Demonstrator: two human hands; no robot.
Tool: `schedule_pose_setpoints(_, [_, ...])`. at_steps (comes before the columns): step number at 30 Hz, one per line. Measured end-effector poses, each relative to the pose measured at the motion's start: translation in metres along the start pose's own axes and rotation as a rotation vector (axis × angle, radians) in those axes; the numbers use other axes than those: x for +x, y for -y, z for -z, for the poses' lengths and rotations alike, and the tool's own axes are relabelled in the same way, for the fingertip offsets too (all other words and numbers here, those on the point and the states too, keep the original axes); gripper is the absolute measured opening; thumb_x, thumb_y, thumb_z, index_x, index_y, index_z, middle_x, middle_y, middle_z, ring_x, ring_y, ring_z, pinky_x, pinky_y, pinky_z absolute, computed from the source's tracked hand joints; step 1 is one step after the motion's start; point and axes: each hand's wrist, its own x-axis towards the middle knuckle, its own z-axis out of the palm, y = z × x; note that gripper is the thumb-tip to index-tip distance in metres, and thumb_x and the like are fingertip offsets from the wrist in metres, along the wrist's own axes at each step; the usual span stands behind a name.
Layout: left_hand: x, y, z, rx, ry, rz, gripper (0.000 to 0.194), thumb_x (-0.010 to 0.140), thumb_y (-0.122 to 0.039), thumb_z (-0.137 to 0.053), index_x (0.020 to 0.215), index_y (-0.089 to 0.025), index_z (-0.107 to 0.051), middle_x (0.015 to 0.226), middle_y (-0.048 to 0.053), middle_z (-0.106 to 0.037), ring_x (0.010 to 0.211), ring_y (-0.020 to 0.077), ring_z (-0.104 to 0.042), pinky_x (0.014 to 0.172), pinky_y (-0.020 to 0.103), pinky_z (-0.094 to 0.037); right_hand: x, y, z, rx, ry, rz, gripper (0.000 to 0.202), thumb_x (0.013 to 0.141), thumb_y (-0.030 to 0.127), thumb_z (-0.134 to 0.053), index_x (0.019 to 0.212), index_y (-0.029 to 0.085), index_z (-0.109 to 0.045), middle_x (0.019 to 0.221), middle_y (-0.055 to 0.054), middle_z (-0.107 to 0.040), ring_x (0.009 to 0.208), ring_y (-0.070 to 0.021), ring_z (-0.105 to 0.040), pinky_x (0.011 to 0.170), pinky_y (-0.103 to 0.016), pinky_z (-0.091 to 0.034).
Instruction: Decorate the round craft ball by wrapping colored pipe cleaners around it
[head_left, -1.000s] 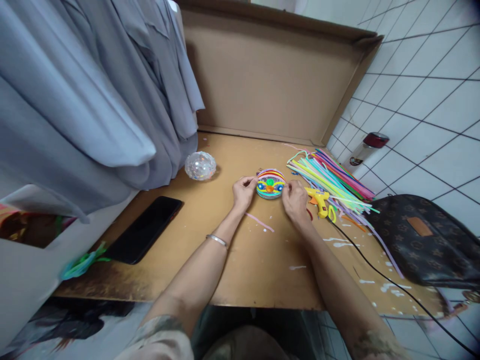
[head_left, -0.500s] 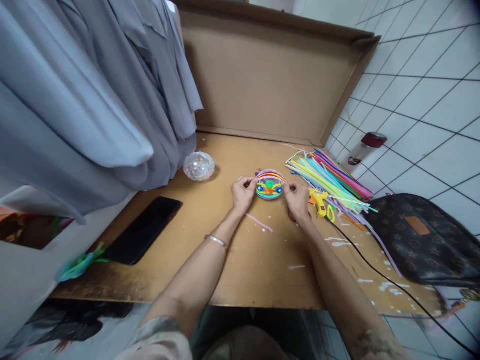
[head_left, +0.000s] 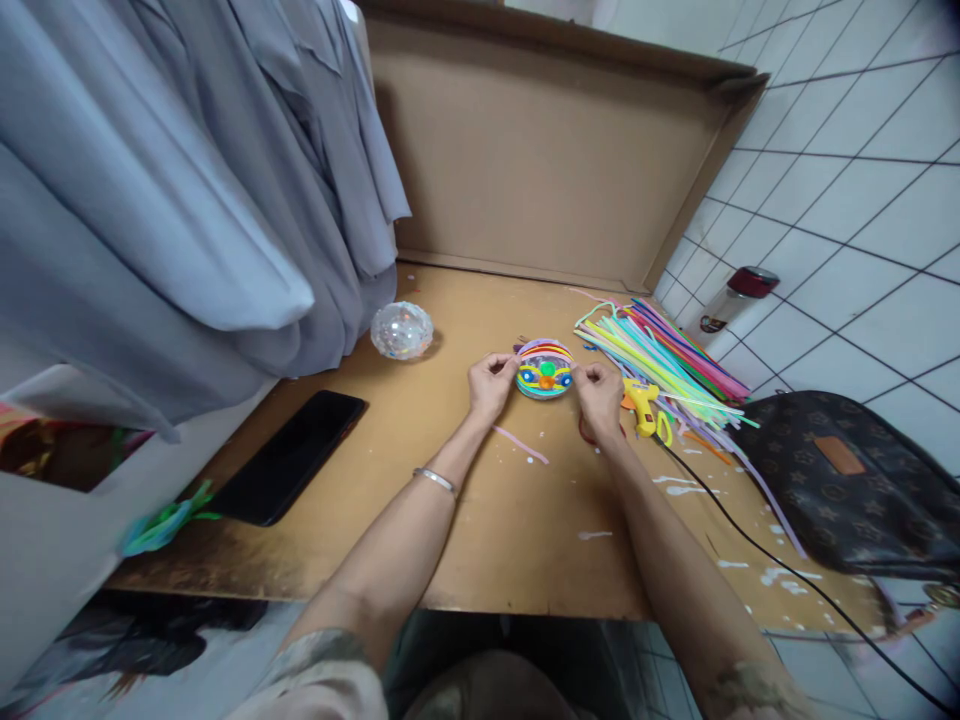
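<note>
Between my hands, low over the table, is a round ornament (head_left: 546, 371) covered with bands of coloured pipe cleaner in purple, red, yellow and blue-green, with a green and an orange piece at its middle and a blue dot on each side. My left hand (head_left: 491, 385) is closed in a pinch at its left rim. On the opposite rim my right hand (head_left: 598, 392) pinches in the same way. Whether a thin strip is also caught between the fingertips is too small to tell. Just right of my right hand lies a yellow glue gun (head_left: 641, 405).
A clear plastic half-ball (head_left: 402, 331) sits at the back left. Bundled pipe cleaners (head_left: 667, 355) lie back right, by a brown patterned bag (head_left: 847, 480). A black phone (head_left: 289, 458) rests on the left. A cable (head_left: 765, 550) crosses the right side; cardboard (head_left: 525, 150) stands behind.
Both hands keep their pinch at the ornament's sides. The whole view has shifted very slightly; nothing was taken hold of or let go.
</note>
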Motion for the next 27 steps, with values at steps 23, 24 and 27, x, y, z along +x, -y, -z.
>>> schedule_pose_setpoints(23, [0.009,0.011,0.001,-0.22,0.093,0.156,0.039,0.057,-0.046,-0.087,0.074,-0.015,-0.07,0.074,0.003,-0.071,0.071,0.0149,-0.065,0.078,0.032,-0.053,0.003,-0.005,-0.001,0.02,-0.009,-0.046,0.026,0.071,0.037,-0.058,0.052,0.022,-0.048,0.052,0.003,-0.051,0.055,-0.0151,-0.046,0.06,-0.029,-0.033])
schedule_pose_setpoints(24, [0.008,0.01,0.001,-0.213,0.097,0.152,0.038,0.058,-0.045,-0.086,0.074,-0.015,-0.07,0.074,0.003,-0.071,0.071,0.0151,-0.065,0.079,0.032,-0.053,0.003,-0.005,-0.001,0.021,-0.006,-0.043,0.026,0.071,0.038,-0.057,0.052,0.022,-0.049,0.053,0.003,-0.051,0.056,-0.0153,-0.046,0.061,-0.029,-0.033])
schedule_pose_setpoints(27, [0.007,0.006,0.001,-0.18,0.106,0.118,0.032,0.06,-0.041,-0.084,0.072,-0.016,-0.069,0.073,0.003,-0.071,0.069,0.0145,-0.064,0.076,0.031,-0.052,0.003,-0.006,-0.002,0.03,0.0,-0.042,0.027,0.071,0.04,-0.057,0.053,0.022,-0.049,0.053,0.003,-0.051,0.057,-0.0152,-0.046,0.062,-0.029,-0.033])
